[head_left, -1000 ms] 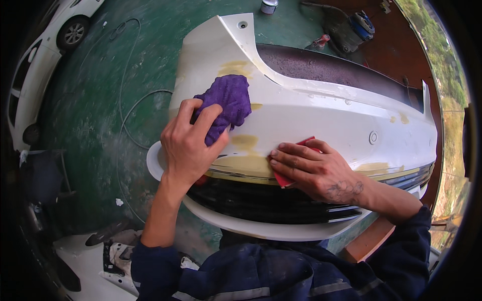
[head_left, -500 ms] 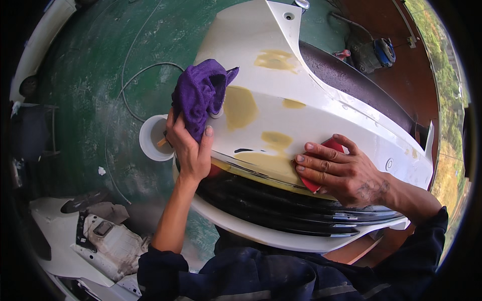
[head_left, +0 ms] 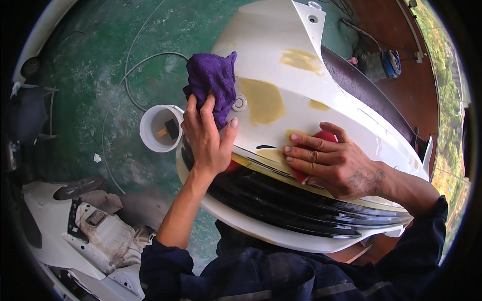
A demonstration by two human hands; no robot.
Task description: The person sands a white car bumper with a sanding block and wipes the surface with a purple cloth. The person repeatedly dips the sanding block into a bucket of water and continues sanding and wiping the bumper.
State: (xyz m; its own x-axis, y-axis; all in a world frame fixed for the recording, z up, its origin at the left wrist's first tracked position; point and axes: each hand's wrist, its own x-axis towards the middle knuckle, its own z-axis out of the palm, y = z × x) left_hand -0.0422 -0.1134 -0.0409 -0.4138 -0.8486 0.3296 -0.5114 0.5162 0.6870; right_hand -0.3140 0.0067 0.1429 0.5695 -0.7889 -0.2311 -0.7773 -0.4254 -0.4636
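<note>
While the left hand (head_left: 208, 143) is resting on a purple cloth (head_left: 211, 78), the right hand (head_left: 341, 168) is holding a red pad (head_left: 326, 136) against a white bumper (head_left: 351, 118).
The bumper's long axis is running from upper left to lower right, its tall end pointing toward the top and its black trim (head_left: 281, 200) lying along the near side. The pad is lying just above that trim, slanting from upper right to lower left, with the right fingers closing over it. The cloth is sitting at the bumper's left edge, its longer side running up and down, one corner pointing upward. The left fingers are lying over it while the thumb is standing apart; whether they are gripping it, I cannot tell. A white bucket (head_left: 150, 120) is standing beside the bumper's left end.
</note>
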